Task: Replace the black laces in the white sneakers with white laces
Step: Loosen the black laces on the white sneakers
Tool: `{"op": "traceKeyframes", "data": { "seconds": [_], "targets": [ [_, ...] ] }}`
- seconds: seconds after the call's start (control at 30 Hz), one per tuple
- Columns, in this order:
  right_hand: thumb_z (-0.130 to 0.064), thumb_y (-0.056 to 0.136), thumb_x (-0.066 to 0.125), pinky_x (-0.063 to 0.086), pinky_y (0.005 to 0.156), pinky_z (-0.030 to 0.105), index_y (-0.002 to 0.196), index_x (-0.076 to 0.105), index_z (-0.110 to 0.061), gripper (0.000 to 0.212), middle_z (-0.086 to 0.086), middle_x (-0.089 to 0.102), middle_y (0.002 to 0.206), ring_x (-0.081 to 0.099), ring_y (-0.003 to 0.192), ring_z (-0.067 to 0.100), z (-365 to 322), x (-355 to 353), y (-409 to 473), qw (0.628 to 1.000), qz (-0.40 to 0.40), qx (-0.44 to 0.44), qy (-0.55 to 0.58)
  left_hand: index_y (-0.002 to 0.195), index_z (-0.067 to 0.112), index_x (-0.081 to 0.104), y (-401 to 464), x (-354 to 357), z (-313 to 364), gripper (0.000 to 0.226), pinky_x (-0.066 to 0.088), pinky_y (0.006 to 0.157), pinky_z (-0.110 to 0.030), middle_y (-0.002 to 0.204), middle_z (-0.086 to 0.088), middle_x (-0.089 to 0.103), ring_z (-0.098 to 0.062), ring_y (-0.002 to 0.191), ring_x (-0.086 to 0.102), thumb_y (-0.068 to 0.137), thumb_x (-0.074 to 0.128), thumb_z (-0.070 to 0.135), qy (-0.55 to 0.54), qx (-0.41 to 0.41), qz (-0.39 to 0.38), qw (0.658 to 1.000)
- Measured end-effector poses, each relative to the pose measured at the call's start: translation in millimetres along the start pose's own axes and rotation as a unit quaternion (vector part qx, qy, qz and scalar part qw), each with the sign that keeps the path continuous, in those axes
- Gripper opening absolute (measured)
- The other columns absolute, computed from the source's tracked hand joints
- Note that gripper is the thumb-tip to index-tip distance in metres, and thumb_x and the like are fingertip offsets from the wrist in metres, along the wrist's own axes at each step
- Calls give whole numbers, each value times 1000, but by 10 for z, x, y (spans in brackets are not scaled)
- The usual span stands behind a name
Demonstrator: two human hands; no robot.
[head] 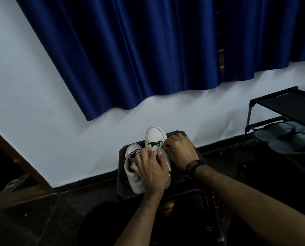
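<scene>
Two white sneakers stand side by side on a small dark stool (123,189), toes toward the wall. The right sneaker (154,134) still carries a black lace (154,143) across its upper eyelets. The left sneaker (133,178) shows a black lace (135,152) near its tongue. My left hand (152,172) lies over both shoes, fingertips pinched on the right sneaker's lace area. My right hand (181,151), with dark bands at the wrist, grips the right side of the right sneaker at its eyelets. No white laces are visible.
A white wall with a blue curtain (139,55) rises behind the stool. A black shoe rack (279,110) with grey sandals (286,139) stands at the right. A wooden frame (15,153) runs along the left. The floor is dark.
</scene>
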State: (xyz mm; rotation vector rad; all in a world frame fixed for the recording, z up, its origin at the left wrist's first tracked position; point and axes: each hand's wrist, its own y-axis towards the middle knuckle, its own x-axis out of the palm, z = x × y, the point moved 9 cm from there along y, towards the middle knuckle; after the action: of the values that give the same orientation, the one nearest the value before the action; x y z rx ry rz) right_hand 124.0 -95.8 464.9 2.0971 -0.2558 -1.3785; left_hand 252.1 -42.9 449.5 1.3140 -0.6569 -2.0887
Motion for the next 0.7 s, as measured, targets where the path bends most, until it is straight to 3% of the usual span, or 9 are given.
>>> {"op": "traceKeyframes", "data": {
  "seconds": [0.13, 0.23, 0.33, 0.43, 0.57, 0.7],
  "targets": [
    [-22, 87, 57, 44, 78, 43, 90, 58, -17, 6, 5, 62, 93, 56, 91, 30, -11, 105, -62, 998, -20, -15, -59, 75, 19, 66, 8, 26, -13, 26, 34, 85, -45, 112, 2, 60, -27, 101, 50, 87, 48, 34, 11, -6, -6, 1000],
    [-20, 89, 50, 43, 80, 41, 94, 56, -18, 8, 3, 63, 97, 54, 93, 28, 99, 30, -59, 1000, -8, 25, -3, 76, 19, 67, 6, 29, -13, 30, 33, 86, -44, 113, 3, 60, -26, 104, 50, 87, 45, 36, 13, -5, -8, 1000],
    [-23, 86, 61, 44, 78, 39, 97, 63, -22, 12, -2, 66, 96, 55, 92, 25, 20, -8, -37, 999, -18, -21, 44, 76, 18, 66, 10, 37, -11, 29, 34, 86, -45, 112, 2, 61, -28, 103, 50, 87, 46, 35, 13, -2, -10, 1000],
    [-25, 81, 67, 43, 72, 36, 90, 70, -25, 9, -5, 67, 88, 58, 87, 22, -103, -5, -48, 997, 2, -73, -21, 75, 16, 65, 9, 16, -8, 27, 34, 87, -45, 111, 0, 61, -28, 103, 51, 87, 47, 33, 4, -2, -2, 1000],
    [-24, 81, 70, 43, 68, 35, 81, 66, -22, 5, -3, 65, 82, 59, 83, 23, -95, -35, 18, 997, 26, -63, -40, 75, 16, 65, 7, 5, 3, 27, 35, 87, -45, 111, -1, 60, -29, 103, 52, 87, 48, 32, 1, 1, -2, 1000],
    [-25, 86, 49, 43, 71, 40, 90, 59, -16, 14, 4, 61, 89, 58, 84, 28, -153, 108, 7, 988, -17, -85, -127, 76, 16, 65, 6, 1, 13, 26, 36, 85, -46, 111, -1, 60, -29, 102, 51, 86, 48, 33, 4, 0, 0, 1000]
  ]
}}
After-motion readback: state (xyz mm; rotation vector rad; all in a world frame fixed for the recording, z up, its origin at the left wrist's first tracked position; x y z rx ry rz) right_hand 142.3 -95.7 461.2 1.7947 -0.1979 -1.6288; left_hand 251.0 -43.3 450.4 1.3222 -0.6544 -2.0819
